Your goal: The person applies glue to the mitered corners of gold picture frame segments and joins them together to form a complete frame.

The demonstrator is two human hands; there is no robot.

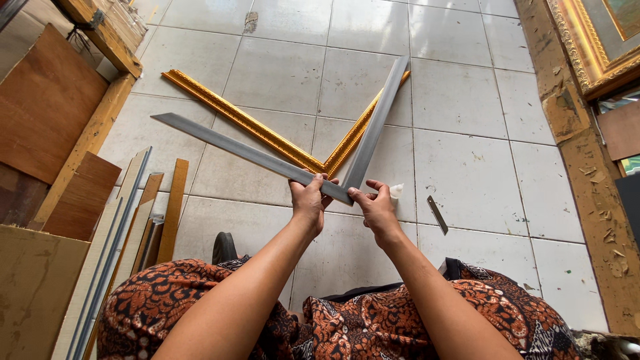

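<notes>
Tiled floor (467,100): white squares with worn marks; we see it beneath everything.
Gold corner (267,130): two ornate gilded mouldings joined in a V, lying flat on the tiles just beyond our hands, partly covered by the grey pieces.
Small items: a white bottle (396,191) just right of our right hand, and a short metal blade (437,214) on the tile further right.
Left edge: plywood sheets (43,100) and upright moulding strips (133,220) lean there, well apart from our hands.
Right edge: a gilded picture frame (590,47) above a chipped wooden plank (593,200).
Grey mouldings (320,150): two long flat grey strips with mitred ends, meeting in a V, held up above the gold corner.
Left hand (309,203): fingers wrapped around the joint from the left side.
Right hand (377,208): fingers curled on the joint's lower tip, touching the right strip.
Lap: patterned orange-and-black cloth (373,320) below our forearms.
</notes>
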